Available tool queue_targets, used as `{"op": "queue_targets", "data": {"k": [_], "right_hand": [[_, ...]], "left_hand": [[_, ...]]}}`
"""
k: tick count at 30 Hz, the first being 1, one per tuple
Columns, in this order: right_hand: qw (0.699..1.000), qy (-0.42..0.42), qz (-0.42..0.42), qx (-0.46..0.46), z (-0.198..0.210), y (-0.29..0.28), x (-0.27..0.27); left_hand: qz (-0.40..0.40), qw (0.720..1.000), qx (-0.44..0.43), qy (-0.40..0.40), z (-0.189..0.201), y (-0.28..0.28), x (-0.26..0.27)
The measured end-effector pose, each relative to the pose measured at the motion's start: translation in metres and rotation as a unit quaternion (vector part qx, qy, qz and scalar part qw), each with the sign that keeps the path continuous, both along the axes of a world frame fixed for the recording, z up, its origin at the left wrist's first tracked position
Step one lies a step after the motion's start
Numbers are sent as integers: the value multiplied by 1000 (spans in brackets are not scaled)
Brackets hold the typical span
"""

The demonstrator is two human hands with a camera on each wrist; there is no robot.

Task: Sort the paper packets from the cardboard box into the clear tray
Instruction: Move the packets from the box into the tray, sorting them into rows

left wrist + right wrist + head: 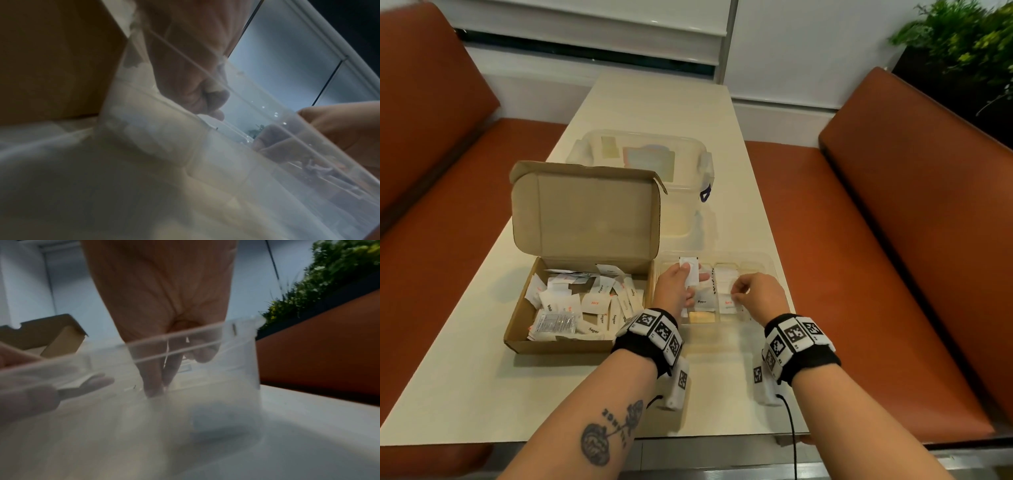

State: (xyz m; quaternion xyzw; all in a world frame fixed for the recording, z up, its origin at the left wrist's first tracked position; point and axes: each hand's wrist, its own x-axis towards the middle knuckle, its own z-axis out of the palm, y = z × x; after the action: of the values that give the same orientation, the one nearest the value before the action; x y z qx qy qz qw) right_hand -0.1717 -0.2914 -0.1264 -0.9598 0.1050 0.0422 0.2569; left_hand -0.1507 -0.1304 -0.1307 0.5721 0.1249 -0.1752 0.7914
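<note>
The open cardboard box at the left holds several white paper packets. To its right stands the clear tray, with packets filed in its compartments. My left hand hovers over the tray's left end and grips a small stack of white packets. My right hand reaches down into a middle compartment. In the right wrist view its thumb and forefinger pinch a thin white packet behind the tray wall. The left wrist view is blurred and shows curled fingers through the clear plastic.
A clear lidded storage tub stands behind the box's raised lid. Orange benches run along both sides of the pale table. A plant stands at the back right.
</note>
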Motion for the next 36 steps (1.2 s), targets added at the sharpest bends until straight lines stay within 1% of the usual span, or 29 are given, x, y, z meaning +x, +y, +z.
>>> {"op": "queue_targets", "data": {"k": [2,4,9,16,20,23,25,26,28,33,36], "right_hand": [[999,-15,17,-45,-3,0,2],[997,-16,34,-69,-6,0,3],[994,-17,58,-88,-13,0,1],[994,-12,53,-96,-13,2,5],[996,-7,50,-80,-10,3,4],[998,-54,23,-28,-4,9,3],[994,-96,-7,47,3,17,3],[990,-102,-19,91,7,21,5],[983,-94,-22,154,15,28,9],[966,-88,-23,242,23,30,12],[958,-92,-40,268,21,29,11]], "left_hand": [[-1,1000,0,-1,-1,0,1],[-2,1000,2,-4,-2,0,1],[-3,1000,0,-4,-5,0,3],[-11,1000,1,6,-5,0,4],[-13,1000,10,0,-6,0,6],[-24,1000,8,-13,-7,0,4],[-38,999,14,-20,-7,0,4],[-45,999,18,-19,-6,0,4],[-58,998,22,-20,-4,-1,3],[-101,994,25,-24,0,-2,0],[-83,996,32,-17,-2,-1,2]]}}
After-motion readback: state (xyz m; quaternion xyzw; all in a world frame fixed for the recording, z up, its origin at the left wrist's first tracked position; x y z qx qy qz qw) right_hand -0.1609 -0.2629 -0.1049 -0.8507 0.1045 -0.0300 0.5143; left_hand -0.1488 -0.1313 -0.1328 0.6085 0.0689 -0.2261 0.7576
